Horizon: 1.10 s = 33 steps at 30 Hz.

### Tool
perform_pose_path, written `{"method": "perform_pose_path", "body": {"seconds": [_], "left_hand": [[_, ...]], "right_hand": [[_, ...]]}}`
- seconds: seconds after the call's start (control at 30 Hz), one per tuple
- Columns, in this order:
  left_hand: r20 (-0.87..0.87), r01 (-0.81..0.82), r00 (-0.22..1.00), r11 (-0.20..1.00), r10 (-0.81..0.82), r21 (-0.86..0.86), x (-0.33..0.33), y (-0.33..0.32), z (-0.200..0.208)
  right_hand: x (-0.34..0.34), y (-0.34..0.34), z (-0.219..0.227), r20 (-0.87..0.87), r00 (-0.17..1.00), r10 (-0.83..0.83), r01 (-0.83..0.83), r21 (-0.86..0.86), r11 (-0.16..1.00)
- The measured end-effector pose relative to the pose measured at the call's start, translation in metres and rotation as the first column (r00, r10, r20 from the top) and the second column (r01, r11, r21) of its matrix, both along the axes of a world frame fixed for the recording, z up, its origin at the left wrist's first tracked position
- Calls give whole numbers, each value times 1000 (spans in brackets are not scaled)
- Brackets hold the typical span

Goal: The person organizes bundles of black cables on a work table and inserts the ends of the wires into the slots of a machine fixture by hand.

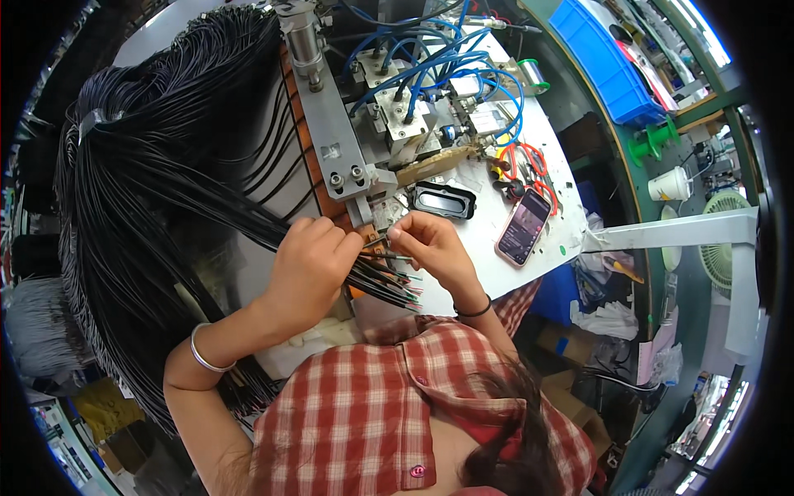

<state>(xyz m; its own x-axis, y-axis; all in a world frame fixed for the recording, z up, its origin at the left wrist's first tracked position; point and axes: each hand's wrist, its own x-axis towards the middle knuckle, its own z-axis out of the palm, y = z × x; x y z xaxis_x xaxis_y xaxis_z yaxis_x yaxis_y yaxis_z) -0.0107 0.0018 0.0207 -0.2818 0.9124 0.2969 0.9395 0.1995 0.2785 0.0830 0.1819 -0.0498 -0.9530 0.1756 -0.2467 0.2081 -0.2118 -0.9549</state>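
My left hand [313, 263] is closed, thumb and fingers pressed together on a thin black cable [376, 243]. Right beside it, my right hand [434, 248] pinches the same cable near its end; the tip is mostly hidden by my fingers. Below both hands, several black cable ends [401, 291] fan out with coloured inner wires showing. They belong to a large bundle of black cables [124, 207] that hangs and spreads on my left. Just beyond my fingers stands a metal bench machine [331, 136] with an orange-brown strip [308, 153] along its side.
Blue air hoses [463, 62] loop over the machine. Right of it lie a small black tray [444, 200], a lit phone [524, 227] and red-handled cutters [533, 161]. A blue bin [600, 66], a white cup [670, 184] and a fan [724, 240] are farther right.
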Motion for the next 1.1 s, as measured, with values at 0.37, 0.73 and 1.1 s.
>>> {"method": "perform_pose_path", "body": {"seconds": [0.37,0.73,1.1], "left_hand": [[50,-13,999,998,16,-55,0,-2,-11],[48,208,978,972,-204,-106,-1,-27,73],[-310,-551,818,816,485,-178,-276,15,78]], "right_hand": [[-8,18,-8,80,958,276,-241,-300,923],[-23,-58,86,196,934,298,-43,-768,639],[-8,-78,54,41,797,603,-436,-652,620]]}}
